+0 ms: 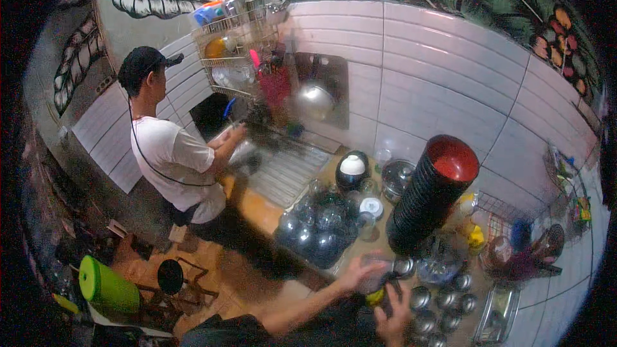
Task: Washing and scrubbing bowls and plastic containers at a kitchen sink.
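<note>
Near the counter's front edge, my left hand (364, 272) has its fingers round a clear, blurred vessel, perhaps a glass. Close by on the right, my right hand (395, 311) is spread beside a dark item with a yellow part (375, 297); whether it grips this item is hard to tell. Several round metal containers (426, 320) stand to the right of my right hand. Upside-down dark bowls (320, 231) and glasses lie to the left of my hands. Beyond them leans a tall stack of black bowls with red insides (431, 193).
At a sink on the left stands a person in a white shirt (173, 154), hands over the basin. A ribbed metal drainboard (289, 168) adjoins it. A wire rack (226, 62) hangs on the wall. A green bin (108, 284) and a stool (171, 277) are on the floor. A metal tray (496, 313) lies right.
</note>
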A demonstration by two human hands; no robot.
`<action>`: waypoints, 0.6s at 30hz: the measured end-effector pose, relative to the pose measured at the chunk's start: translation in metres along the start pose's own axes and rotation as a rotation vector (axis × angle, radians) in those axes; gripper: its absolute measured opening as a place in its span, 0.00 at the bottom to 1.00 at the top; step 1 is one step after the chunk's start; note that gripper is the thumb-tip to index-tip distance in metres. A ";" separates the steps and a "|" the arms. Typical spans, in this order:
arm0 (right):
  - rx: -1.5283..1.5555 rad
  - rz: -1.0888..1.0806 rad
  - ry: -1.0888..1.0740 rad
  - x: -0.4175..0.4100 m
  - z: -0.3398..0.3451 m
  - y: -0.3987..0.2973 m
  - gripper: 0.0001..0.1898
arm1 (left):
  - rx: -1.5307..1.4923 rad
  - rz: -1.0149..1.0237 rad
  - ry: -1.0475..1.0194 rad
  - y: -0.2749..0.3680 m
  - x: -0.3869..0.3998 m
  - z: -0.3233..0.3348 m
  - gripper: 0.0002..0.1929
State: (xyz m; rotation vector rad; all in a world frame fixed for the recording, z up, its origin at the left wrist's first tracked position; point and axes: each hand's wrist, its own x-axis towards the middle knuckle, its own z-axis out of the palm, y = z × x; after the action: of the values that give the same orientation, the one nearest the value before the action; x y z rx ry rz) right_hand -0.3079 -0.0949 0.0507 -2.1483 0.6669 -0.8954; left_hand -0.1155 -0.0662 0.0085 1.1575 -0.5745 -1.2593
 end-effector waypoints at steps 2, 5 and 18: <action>-0.004 -0.018 0.025 0.016 -0.006 -0.007 0.33 | -0.006 0.059 0.032 0.008 -0.004 0.012 0.28; -0.042 -0.059 0.037 0.029 -0.010 -0.021 0.33 | 0.055 -0.034 0.031 0.023 -0.006 0.020 0.28; -0.211 -0.117 0.195 0.011 -0.003 -0.044 0.25 | -0.071 0.177 -0.042 0.065 -0.002 0.028 0.34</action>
State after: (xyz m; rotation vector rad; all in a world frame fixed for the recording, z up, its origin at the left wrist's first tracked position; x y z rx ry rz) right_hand -0.2949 -0.0762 0.0901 -2.3256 0.7677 -1.1529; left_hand -0.1125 -0.0808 0.0782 1.0005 -0.6442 -1.1450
